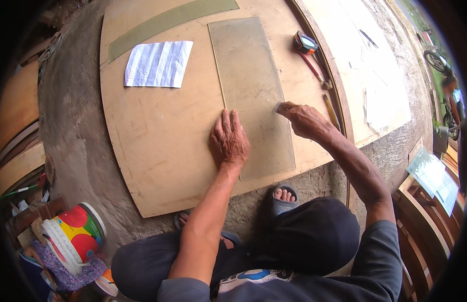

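A long, translucent grey-green pane (248,55), which looks like glass, lies flat on a plywood board (158,146). My left hand (230,138) rests flat on the pane's left edge, fingers stretched out and holding nothing. At the pane's right edge, my right hand (305,120) is closed on a small greyish piece (278,107). Its end pokes out by the fingertips and touches or hovers just over the pane; its kind is hidden by the fingers.
A green strip (173,24) and a lined paper (159,64) lie on the board. Along a wooden bar (326,60) are a tape measure (306,44), a red stick-like tool (312,66) and a yellow-handled tool (331,110). A colourful bucket (77,232) stands lower left; glass pieces (435,176) lean right.
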The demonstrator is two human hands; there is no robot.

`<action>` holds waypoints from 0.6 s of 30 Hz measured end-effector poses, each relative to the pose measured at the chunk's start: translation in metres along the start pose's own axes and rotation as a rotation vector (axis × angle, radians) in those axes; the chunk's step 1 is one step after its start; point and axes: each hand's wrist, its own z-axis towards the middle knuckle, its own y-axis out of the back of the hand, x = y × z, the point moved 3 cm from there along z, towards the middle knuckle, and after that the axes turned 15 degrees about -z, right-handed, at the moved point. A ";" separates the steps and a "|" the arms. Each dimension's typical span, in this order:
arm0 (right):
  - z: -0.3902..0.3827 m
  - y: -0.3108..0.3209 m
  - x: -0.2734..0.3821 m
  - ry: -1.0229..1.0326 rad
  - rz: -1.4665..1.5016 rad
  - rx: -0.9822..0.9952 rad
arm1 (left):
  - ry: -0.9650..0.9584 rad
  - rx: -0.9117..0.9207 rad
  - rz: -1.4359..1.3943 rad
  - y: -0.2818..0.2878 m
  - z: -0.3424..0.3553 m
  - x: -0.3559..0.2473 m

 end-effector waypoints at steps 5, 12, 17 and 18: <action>0.025 0.024 0.012 -0.002 0.000 -0.123 | -0.031 -0.013 -0.006 0.001 0.001 0.001; 0.008 0.005 -0.003 -0.090 0.058 -0.010 | -0.005 0.000 -0.009 0.000 0.000 -0.001; 0.018 -0.008 -0.005 -0.066 0.098 -0.183 | -0.015 0.017 0.004 0.003 0.001 -0.002; 0.013 -0.014 -0.004 -0.123 0.064 -0.085 | -0.012 0.022 0.010 0.003 0.001 -0.002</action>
